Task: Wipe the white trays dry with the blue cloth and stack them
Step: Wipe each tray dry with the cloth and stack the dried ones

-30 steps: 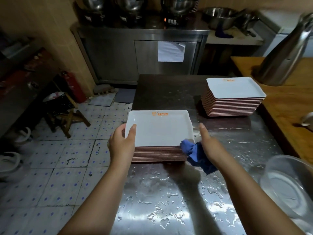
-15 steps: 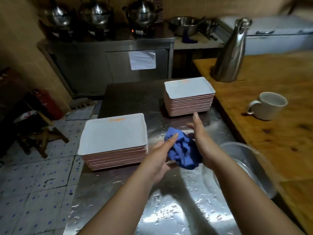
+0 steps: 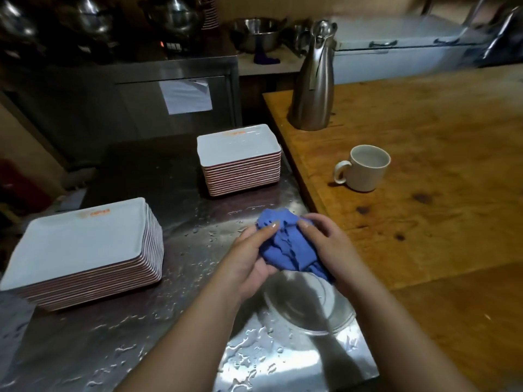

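The crumpled blue cloth (image 3: 288, 247) is held between both hands above the wet steel table. My left hand (image 3: 250, 258) grips its left side with the fingers curled under and the thumb on top. My right hand (image 3: 331, 250) grips its right side. A stack of white trays (image 3: 82, 241) with red-brown edges sits at the near left of the table. A second stack of white trays (image 3: 239, 148) stands farther back, with water drops on its top tray. Neither hand touches a tray.
A clear glass bowl (image 3: 308, 309) lies on the wet steel table (image 3: 175, 321) just below my hands. On the wooden counter (image 3: 424, 193) to the right stand a cream mug (image 3: 365, 168) and a tall steel jug (image 3: 314, 80). Steel pots sit on a cabinet behind.
My left hand left the near tray stack and joined the right hand on the cloth. Both hands moved right, over the glass bowl. The view swung right.
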